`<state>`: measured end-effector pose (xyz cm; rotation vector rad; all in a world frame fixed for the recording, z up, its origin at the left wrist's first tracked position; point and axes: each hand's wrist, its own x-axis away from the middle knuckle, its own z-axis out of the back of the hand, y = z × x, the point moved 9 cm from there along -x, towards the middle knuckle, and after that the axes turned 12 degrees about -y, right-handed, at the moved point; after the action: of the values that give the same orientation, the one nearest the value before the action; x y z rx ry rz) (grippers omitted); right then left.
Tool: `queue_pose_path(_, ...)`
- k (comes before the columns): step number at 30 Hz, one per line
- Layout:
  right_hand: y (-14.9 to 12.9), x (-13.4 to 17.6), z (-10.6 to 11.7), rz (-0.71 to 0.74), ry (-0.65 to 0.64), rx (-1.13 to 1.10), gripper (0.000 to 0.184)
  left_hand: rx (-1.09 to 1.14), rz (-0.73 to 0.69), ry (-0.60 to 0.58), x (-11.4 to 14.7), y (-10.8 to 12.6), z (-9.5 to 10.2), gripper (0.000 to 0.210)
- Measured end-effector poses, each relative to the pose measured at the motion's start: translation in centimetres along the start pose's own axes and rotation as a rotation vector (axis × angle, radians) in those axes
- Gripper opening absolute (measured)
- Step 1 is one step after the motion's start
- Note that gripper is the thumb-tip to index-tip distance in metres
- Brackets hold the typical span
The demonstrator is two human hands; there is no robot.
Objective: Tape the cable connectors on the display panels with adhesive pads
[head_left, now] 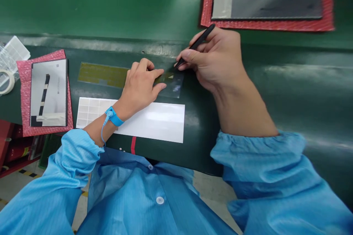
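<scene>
My left hand (pixel 142 86) lies with its fingers apart on a clear sheet carrying yellow-green film pieces (pixel 103 74), its thumb and index finger stretched to the right. Between my right hand's (pixel 213 57) thumb and fingers is a slim black pen-like tool (pixel 201 38), slanted down to the left. Its tip is at the sheet's clear right end (pixel 176 86), close to a small pale piece (pixel 171 76); whether it touches cannot be made out. Nearer my body lies a white label sheet (pixel 165 119) with a grid of pale rectangles on its left, partly under my left forearm.
A flat display panel (pixel 51 95) rests on pink bubble wrap (pixel 24 95) at left. Another panel (pixel 273 3) lies on red bubble wrap (pixel 328 7) at upper right. A tape roll (pixel 11 82) sits by a clear plastic case (pixel 18 53). My left wrist wears a blue corded strap (pixel 114 115).
</scene>
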<state>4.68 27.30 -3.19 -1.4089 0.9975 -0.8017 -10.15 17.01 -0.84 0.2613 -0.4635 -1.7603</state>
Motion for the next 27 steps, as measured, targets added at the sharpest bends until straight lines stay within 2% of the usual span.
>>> queue_pose_path(3,-0.6,0.3,0.1,0.012,-0.009,-0.09,0.034,0.004,-0.005,0.011,0.1,-0.2,-0.1,0.032)
queue_pose_path(6,-2.0,1.1,1.3,0.042,0.041,-0.121,0.041,-0.002,0.02,-0.017,0.5,-0.5,0.7,0.033)
queue_pose_path(8,-3.2,2.2,3.3,0.051,0.126,-0.125,0.043,-0.023,0.047,-0.097,0.1,-0.7,1.7,0.03)
queue_pose_path(10,-4.0,3.7,6.1,0.046,0.262,-0.154,0.04,-0.059,0.056,-0.165,-1.7,-0.4,3.4,0.023)
queue_pose_path(12,-4.3,5.3,9.1,0.039,0.41,-0.204,0.035,-0.108,0.049,-0.16,-5.5,0.5,5.8,0.024)
queue_pose_path(15,-4.2,6.5,11.9,0.046,0.528,-0.268,0.03,-0.183,0.069,-0.103,-13.9,2.0,8.6,0.031)
queue_pose_path(17,-4.1,6.4,12.5,0.048,0.536,-0.299,0.032,-0.212,0.086,-0.114,-19.9,2.7,9.1,0.028)
queue_pose_path(19,-4.0,6.2,12.7,0.035,0.545,-0.324,0.038,-0.221,0.082,-0.159,-24.8,3.2,9.1,0.022)
queue_pose_path(23,-4.9,5.8,13.4,0.01,0.545,-0.344,0.046,-0.174,0.06,-0.268,-30.9,3.8,9.4,0.042)
queue_pose_path(27,-5.7,4.7,14.0,0.025,0.507,-0.341,0.045,-0.046,0.038,-0.373,-35.4,2.4,9.4,0.037)
